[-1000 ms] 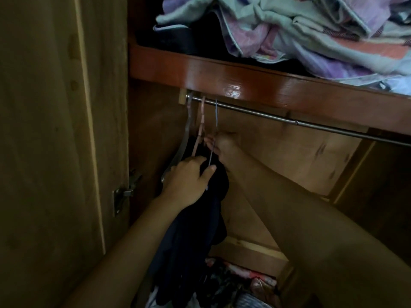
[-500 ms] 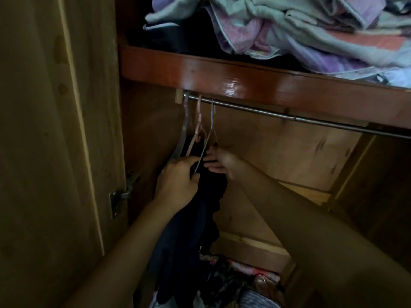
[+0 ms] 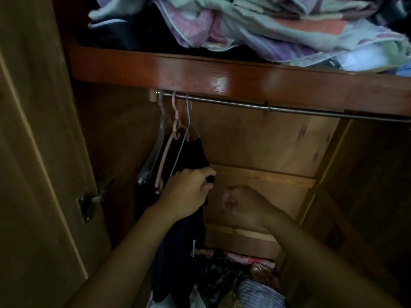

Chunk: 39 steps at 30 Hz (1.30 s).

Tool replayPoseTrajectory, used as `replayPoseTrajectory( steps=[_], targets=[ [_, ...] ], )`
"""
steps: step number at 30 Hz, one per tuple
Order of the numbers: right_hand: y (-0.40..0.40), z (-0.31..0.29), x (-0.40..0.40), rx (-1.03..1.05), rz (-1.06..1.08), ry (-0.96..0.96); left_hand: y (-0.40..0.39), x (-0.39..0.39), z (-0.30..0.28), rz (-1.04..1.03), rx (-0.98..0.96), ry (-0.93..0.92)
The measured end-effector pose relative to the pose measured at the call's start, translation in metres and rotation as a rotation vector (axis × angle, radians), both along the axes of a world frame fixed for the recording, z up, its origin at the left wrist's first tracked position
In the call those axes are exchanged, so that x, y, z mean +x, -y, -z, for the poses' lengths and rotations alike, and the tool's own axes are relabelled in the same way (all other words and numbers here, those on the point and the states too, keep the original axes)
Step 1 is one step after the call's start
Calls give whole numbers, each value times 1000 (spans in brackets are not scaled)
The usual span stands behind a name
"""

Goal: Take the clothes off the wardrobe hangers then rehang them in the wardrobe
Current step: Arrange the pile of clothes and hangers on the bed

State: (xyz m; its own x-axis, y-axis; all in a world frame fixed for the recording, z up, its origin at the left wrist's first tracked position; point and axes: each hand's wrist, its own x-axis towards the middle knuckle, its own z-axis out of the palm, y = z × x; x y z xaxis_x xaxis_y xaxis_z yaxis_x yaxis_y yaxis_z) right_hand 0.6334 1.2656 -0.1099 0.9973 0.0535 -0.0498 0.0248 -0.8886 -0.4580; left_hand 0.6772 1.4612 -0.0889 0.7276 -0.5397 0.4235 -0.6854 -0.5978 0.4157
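Inside the wardrobe, a metal rail (image 3: 266, 107) runs under a glossy reddish-brown shelf (image 3: 200, 72), and everything here sits in relation to that rail. Three hangers hook over its left end: a clear plastic hanger (image 3: 153, 152) nearest the bracket, a pink hanger (image 3: 169, 150) beside it, and a thin wire hanger (image 3: 188, 130) just to the right of that. A dark garment (image 3: 193, 156) hangs from the wire hanger, falling well below the rail toward the wardrobe floor. The left hand (image 3: 189, 192) is below the hangers, its fingers (image 3: 206, 174) curled round a fold of the dark garment, gripping the cloth at its right edge. The right hand (image 3: 242, 205) is lower and to the right of the left one, apart from the garment, its fingers curled in toward the palm and holding nothing that can be seen; it is somewhat blurred. Above the rail, the shelf carries a heap of folded bedding (image 3: 255, 25) in pale green, lilac and pink. Far below the rail, at the bottom of the wardrobe, lies a pile of patterned clothes (image 3: 240, 278). To the left of the rail stands the open wooden door (image 3: 40, 152) with a metal latch (image 3: 89, 203) on its edge.
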Motion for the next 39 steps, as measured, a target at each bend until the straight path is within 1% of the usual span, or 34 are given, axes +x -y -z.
replayPoseTrajectory(
  steps=[4,9,11,13,15,19,22,28,31,36,39],
  targets=[
    [37,1,-42,-161,40,-75,29,-11,16,105,149,-109],
    [83,2,-101,-243,144,-52,73,-34,27,180,193,-204],
    [100,3,-129,-312,207,-49,92,-45,33,187,223,-233],
    [118,6,-158,-371,274,-40,112,-59,41,201,295,-224],
    [132,8,-186,-396,306,-66,133,-73,49,232,364,-173],
    [151,6,-234,-346,403,-115,177,-96,58,372,381,-263],
    [159,4,-263,-256,515,-136,208,-112,60,493,350,-243],
    [159,-4,-314,-222,699,-93,256,-143,50,720,414,-232],
    [148,-8,-348,-193,840,-66,274,-165,40,856,452,-163],
    [110,-6,-408,-189,1108,-96,290,-222,39,1135,510,-188],
    [81,5,-444,-200,1297,-129,296,-265,47,1239,554,-136]
  ],
)
